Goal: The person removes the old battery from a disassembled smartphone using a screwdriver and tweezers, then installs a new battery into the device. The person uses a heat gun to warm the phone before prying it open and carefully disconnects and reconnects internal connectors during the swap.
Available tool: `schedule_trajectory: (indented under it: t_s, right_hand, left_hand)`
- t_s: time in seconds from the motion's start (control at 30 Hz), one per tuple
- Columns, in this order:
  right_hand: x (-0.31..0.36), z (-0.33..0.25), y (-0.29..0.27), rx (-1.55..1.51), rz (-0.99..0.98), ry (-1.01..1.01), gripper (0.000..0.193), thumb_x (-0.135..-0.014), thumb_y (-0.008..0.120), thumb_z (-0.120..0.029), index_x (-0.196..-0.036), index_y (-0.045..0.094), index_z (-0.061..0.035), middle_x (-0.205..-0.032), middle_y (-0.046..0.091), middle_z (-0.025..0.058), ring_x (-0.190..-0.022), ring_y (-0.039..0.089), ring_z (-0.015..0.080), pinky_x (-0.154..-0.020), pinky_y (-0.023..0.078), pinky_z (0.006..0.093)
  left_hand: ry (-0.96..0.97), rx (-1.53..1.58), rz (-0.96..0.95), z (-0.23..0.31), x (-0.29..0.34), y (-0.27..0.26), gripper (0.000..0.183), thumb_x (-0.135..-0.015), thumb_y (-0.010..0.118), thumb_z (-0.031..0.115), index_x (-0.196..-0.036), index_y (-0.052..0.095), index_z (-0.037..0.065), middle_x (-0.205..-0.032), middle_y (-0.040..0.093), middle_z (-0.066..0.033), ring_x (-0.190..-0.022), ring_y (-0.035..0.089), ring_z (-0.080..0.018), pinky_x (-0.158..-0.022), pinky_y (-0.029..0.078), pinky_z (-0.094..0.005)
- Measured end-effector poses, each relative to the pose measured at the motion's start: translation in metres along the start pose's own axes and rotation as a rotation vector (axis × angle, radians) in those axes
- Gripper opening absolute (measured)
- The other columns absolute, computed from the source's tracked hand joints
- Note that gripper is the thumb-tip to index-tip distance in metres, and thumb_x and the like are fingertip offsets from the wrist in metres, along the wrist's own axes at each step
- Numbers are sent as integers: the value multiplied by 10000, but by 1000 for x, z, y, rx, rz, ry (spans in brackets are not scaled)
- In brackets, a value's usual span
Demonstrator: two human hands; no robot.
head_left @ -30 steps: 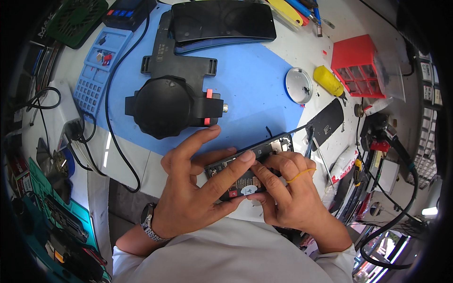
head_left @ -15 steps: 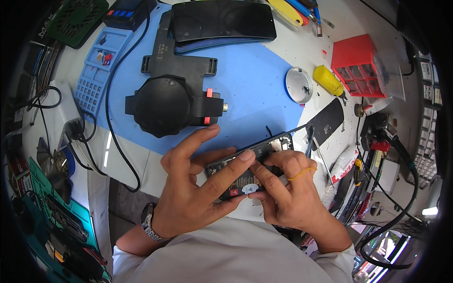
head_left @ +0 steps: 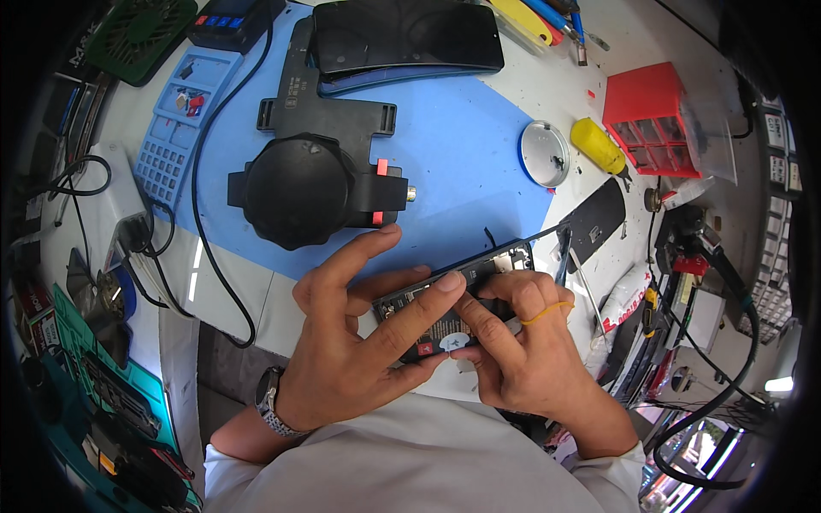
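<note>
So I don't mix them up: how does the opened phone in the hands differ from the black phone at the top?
The opened phone shows its inner parts; the black phone shows a glossy dark face. The left hand grips and the right hand touches the opened phone; the black phone lies untouched. Both are flat and oblong.

I have both forearms (head_left: 603, 423) slanting inward. My left hand (head_left: 346, 346) is in a grip, its uppermost finger (head_left: 363, 246) lifted clear; my right hand (head_left: 526, 363) faces it, fingers (head_left: 492, 329) curled in a pinch, fingertips close to the left's.
</note>
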State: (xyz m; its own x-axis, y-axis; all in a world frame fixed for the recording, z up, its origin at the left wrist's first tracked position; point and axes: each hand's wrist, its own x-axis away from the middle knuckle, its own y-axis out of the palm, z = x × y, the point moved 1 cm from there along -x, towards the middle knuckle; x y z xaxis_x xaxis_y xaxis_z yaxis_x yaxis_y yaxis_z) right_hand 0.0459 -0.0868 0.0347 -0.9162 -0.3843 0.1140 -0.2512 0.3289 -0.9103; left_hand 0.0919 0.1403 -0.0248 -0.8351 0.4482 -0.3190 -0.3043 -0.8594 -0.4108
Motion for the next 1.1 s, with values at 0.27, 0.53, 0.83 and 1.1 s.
schedule_trajectory:
  t_s: [0.27,0.53,0.83,1.1]
  right_hand:
    - [-1,3,-1,-24,-14,-2,616,-859,877,-230,-1449,735,-125,-1325,587,130,-1203,588,320,-949,412,493]
    - [0,3,-4,1,-47,8,628,-856,871,-224,-1465,733,-161,-1363,588,151,-1251,585,345,-969,420,506]
    - [2,5,-2,96,-7,-16,642,-800,848,-177,-1436,769,-187,-1358,594,122,-1269,573,334,-949,415,489]
    - [-9,-1,-21,133,-137,2,608,-832,762,-154,-1439,740,-178,-1351,594,138,-1325,569,357,-986,452,491]
  left_hand:
    - [-1,1,9,0,0,1,834,-774,1020,87,-1545,710,151,-1635,373,-242,-1321,711,-324,-1045,652,-316]
    - [-8,14,2,0,1,1,842,-772,1020,79,-1549,705,150,-1633,376,-240,-1317,716,-308,-1043,642,-298]
    - [-7,-10,-11,2,-1,-1,831,-769,1028,86,-1536,712,134,-1633,376,-239,-1312,718,-303,-1045,639,-298]
    - [-12,-13,-3,3,0,1,844,-754,1038,95,-1532,713,126,-1637,369,-250,-1331,691,-328,-1023,646,-317]
